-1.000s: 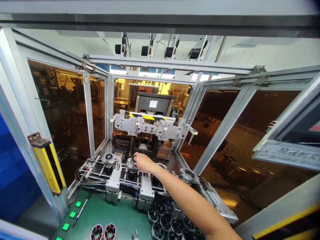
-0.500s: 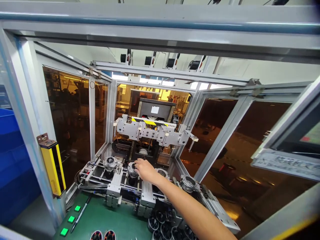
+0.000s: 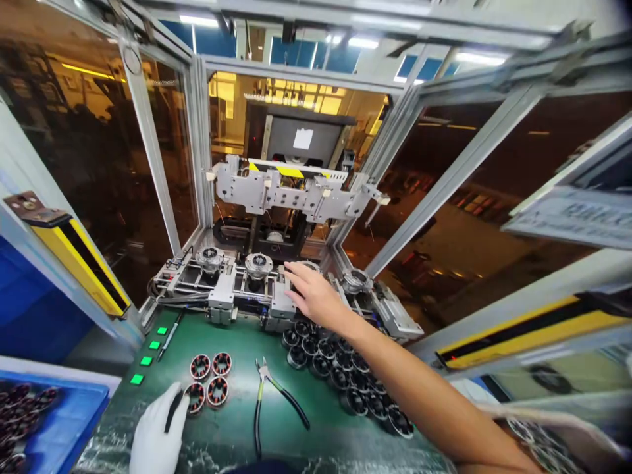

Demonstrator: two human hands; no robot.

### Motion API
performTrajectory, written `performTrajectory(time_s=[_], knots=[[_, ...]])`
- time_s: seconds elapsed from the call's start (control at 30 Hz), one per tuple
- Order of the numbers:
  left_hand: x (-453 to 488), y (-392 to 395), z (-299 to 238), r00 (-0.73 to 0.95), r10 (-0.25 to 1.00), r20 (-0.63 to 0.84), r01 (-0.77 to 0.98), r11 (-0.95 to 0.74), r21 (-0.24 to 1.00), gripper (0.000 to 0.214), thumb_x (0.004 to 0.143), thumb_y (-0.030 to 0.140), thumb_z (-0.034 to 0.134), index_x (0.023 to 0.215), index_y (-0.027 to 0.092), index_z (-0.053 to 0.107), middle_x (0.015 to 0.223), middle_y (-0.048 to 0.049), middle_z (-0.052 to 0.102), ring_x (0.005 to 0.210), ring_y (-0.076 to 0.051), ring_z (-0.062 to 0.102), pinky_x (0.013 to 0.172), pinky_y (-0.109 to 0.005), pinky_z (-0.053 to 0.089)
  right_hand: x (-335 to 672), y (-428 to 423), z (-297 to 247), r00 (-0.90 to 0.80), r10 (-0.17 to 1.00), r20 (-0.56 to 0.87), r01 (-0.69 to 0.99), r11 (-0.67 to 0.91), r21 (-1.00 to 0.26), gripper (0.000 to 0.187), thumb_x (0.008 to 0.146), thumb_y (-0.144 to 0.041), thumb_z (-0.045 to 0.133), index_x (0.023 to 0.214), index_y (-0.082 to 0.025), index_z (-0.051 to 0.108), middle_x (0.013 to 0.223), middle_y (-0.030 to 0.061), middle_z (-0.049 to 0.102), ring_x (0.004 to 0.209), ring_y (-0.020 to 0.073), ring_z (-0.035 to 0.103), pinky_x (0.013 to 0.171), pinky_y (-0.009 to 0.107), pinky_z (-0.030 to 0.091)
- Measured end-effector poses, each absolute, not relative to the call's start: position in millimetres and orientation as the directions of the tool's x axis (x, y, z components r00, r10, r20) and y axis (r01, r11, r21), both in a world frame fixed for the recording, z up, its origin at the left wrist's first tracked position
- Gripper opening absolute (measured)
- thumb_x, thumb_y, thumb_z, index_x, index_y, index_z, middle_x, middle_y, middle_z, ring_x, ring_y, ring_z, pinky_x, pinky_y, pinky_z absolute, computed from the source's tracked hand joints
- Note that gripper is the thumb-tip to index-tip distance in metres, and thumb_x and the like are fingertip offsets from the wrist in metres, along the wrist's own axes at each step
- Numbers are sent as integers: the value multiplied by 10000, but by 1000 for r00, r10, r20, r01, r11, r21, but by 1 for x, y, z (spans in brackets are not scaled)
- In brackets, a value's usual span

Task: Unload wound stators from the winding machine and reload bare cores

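My left hand (image 3: 157, 434), in a white glove, is low at the left of the green bench. A narrow dark piece (image 3: 173, 411) shows at its fingers; its kind I cannot make out. Right beside the fingertips is one of several wire-wound stators (image 3: 218, 391) standing in a small group. My bare right hand (image 3: 316, 294) reaches over the machine's row of holders with fingers stretched out and nothing in them. Left of its fingertips, a round metal holder (image 3: 259, 264) has a dark part in its middle. Another holder (image 3: 210, 259) stands farther left, also with a part in it.
Pliers (image 3: 264, 378) lie on the bench with handles spread. Many black rings (image 3: 340, 378) crowd under my right forearm. Green buttons (image 3: 146, 361) line the left edge near a pen-like rod (image 3: 169, 339). A blue bin (image 3: 89, 421) stands lower left. Yellow sensor bars (image 3: 79, 260) flank the opening.
My right hand has drawn back rightward from the second holder, its fingers now straight. The view has tilted down, and my gloved left hand has come into sight beside the stators.
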State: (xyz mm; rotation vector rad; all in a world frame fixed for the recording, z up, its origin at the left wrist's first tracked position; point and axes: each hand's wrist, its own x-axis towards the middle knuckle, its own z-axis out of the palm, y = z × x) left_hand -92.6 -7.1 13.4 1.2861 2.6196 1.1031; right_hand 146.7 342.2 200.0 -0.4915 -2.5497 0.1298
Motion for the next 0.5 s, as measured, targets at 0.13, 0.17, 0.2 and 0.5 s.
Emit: performTrajectory(time_s=[0.13, 0.17, 0.2, 0.5], knots=[[-92, -5, 14, -659, 707, 257, 692, 436, 575, 566, 909, 601, 446, 1163, 162, 698, 1209, -122, 733, 1126, -316, 679, 1031, -471, 524, 210, 308, 179, -753, 417, 509, 347, 909, -231, 251, 997, -305, 557, 1177, -170, 669, 1405, 142, 565, 1362, 279, 487, 1165, 530, 421], [-90, -4, 16, -656, 712, 252, 695, 440, 568, 583, 918, 606, 435, 1172, 150, 693, 1213, -127, 729, 1128, -322, 675, 1035, -478, 519, 222, 299, 166, -751, 436, 496, 363, 900, -241, 218, 993, -301, 565, 1127, -177, 684, 1346, 139, 608, 1308, 275, 538, 1131, 522, 461], [-89, -4, 18, -649, 720, 244, 701, 442, 560, 592, 928, 604, 427, 1184, 138, 687, 1219, -130, 725, 1131, -324, 672, 1041, -479, 514, 231, 290, 152, -753, 454, 476, 379, 891, -250, 188, 983, -292, 584, 1083, -178, 696, 1285, 138, 643, 1248, 276, 583, 1087, 516, 502], [-86, -6, 23, -637, 730, 249, 717, 441, 540, 554, 948, 577, 450, 1215, 145, 672, 1235, -132, 714, 1151, -303, 657, 1066, -453, 494, 229, 247, 48, -762, 594, 256, 497, 791, -357, 287, 847, -56, 637, 1118, -131, 697, 1566, 226, 335, 1465, 441, 291, 1097, 687, 380]])
